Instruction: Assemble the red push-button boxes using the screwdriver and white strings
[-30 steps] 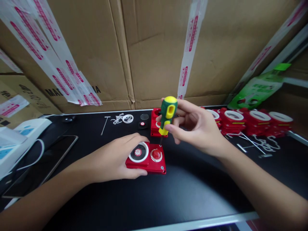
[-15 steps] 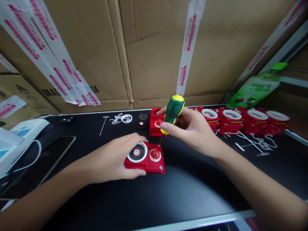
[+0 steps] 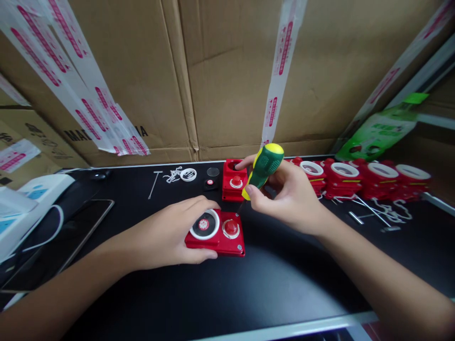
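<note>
My left hand (image 3: 177, 229) is closed round the left end of a red plastic alarm box (image 3: 227, 246) lying on the black table. The box carries a white ring (image 3: 215, 233) round a black disc, a red dome (image 3: 231, 226) and screws at its right corners. In my right hand (image 3: 284, 196) is a screwdriver (image 3: 267, 166) with a green and yellow handle. It leans to the right, its shaft pointing down to the far right corner screw (image 3: 237, 215); whether the tip touches I cannot tell. Behind it sits a second red box (image 3: 231, 187), close to my right fingers.
Several red boxes with white rings (image 3: 344, 170) line the back right, with metal T-shaped rods (image 3: 377, 217) and white cords before them. A green bottle (image 3: 380, 128) stands behind. At left are a phone-like black slab (image 3: 85, 222), a white device (image 3: 35, 199), and another rod (image 3: 154, 184).
The screwdriver handle has tipped further to the right, and my right hand has shifted slightly right with it. My left hand keeps its hold on the box.
</note>
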Demonstrator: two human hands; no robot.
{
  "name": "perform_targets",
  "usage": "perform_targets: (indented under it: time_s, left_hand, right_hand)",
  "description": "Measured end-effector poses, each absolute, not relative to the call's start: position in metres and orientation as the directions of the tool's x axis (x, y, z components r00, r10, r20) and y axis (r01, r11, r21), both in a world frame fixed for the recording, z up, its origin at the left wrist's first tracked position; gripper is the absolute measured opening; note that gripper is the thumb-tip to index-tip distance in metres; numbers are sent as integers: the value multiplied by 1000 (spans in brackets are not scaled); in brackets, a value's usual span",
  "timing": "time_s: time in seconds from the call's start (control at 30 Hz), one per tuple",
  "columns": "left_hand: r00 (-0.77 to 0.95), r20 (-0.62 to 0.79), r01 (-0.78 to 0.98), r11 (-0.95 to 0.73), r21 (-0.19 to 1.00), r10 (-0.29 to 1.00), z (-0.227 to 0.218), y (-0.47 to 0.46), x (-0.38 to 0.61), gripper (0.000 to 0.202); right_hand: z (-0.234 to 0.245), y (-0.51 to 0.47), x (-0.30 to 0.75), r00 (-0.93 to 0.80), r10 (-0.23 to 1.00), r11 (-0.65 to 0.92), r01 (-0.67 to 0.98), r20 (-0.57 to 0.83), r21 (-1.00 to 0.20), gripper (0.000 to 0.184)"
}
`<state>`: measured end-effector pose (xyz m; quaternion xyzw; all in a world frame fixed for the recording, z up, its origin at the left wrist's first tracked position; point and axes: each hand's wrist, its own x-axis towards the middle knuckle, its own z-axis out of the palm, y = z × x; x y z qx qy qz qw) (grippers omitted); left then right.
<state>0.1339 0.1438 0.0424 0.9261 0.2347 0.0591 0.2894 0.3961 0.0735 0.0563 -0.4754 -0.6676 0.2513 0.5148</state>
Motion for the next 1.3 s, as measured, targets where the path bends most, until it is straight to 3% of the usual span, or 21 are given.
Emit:
perform_targets:
  time_s: [0.3, 0.53, 0.87, 1.03, 1.3]
  left_hand:
    - [884, -28, 402, -726, 558, 467, 42, 143, 135, 64]
    - [883, -27, 404, -727, 556, 469, 41, 144, 133, 65]
    - [880, -35, 408, -716, 567, 473, 40, 145, 133, 64]
    - [881, -32, 405, -719, 564, 472, 40, 144, 134, 64]
    - [879, -22, 408, -728, 550, 476, 40, 144, 134, 64]
  right_hand:
    - [53, 74, 396, 9, 885, 440, 311, 466, -842, 30]
    - [53, 73, 398, -77, 887, 459, 263, 456, -848, 30]
    - [55, 74, 402, -211, 859, 511, 301, 467, -805, 30]
    - [53, 75, 402, -215, 883, 466, 317, 417, -826, 23]
    - [57, 73, 402, -202, 870, 493, 388, 450, -778, 16]
